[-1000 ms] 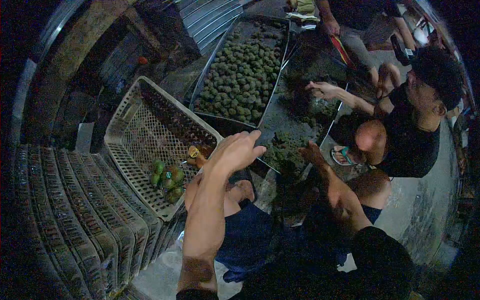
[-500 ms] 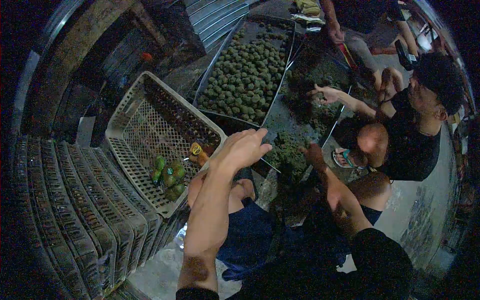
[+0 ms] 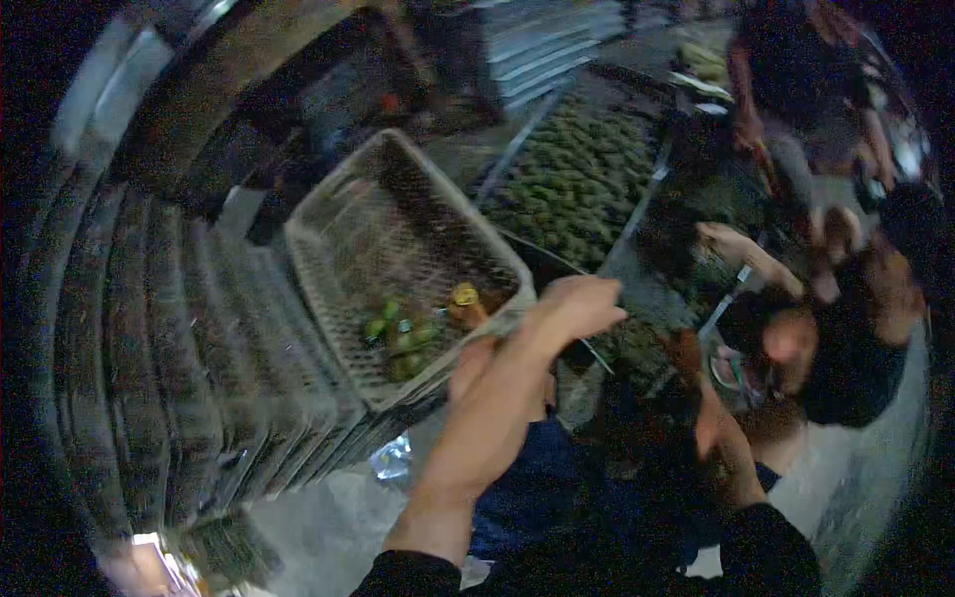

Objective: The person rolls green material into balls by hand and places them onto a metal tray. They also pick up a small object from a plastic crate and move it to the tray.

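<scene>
My left hand [image 3: 582, 306] hangs over the near edge of the metal tray of dark crumbly material [image 3: 637, 343]. Motion blurs it, but its thumb and forefinger look apart, with nothing visible between them. My right hand [image 3: 684, 356] is close to the near right side of that material; shadow and blur hide its fingers. Beyond my left hand lies another tray [image 3: 532, 252], filled with many round, dark green clumps [image 3: 577, 179]. A co-worker's hand [image 3: 724, 242] reaches into the loose material from the right.
To the left, a plastic crate [image 3: 453, 214] holds green fruit [image 3: 408, 338] and an orange-brown item with a yellow label [image 3: 466, 298]. It sits beside stacked crates [image 3: 199, 368]. A co-worker [image 3: 865, 338] sits at right; another person [image 3: 796, 80] is farther back.
The whole view has swung, so the trays, crate and people appear farther right and lower. My left hand still hovers by the tray edge; my right hand stays near the loose material.
</scene>
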Available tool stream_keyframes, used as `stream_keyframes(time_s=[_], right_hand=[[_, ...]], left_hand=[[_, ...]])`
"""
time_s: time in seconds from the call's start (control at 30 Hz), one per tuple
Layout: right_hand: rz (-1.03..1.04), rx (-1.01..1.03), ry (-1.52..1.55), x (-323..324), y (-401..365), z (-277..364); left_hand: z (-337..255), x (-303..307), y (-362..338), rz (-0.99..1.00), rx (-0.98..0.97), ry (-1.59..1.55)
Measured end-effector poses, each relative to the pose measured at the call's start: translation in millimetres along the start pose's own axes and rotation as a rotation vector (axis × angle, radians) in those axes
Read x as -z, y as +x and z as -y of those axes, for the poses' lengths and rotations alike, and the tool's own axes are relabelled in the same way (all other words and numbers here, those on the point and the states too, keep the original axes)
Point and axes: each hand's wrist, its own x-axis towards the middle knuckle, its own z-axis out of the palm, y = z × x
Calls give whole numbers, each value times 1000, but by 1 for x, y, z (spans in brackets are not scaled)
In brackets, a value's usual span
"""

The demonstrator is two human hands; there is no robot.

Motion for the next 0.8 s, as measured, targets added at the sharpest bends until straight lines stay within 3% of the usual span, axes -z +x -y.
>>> stream_keyframes(time_s=[0.07, 0.23, 0.8], right_hand=[[-34, 20, 38, -2, -3, -6], [-87, 21, 69, -10, -1, -31], [-84, 96, 117, 1, 9, -29]], left_hand=[[13, -23, 12, -169, -88, 2], [4, -15, 5, -145, -45, -13], [-2, -14, 4, -105, -13, -19]])
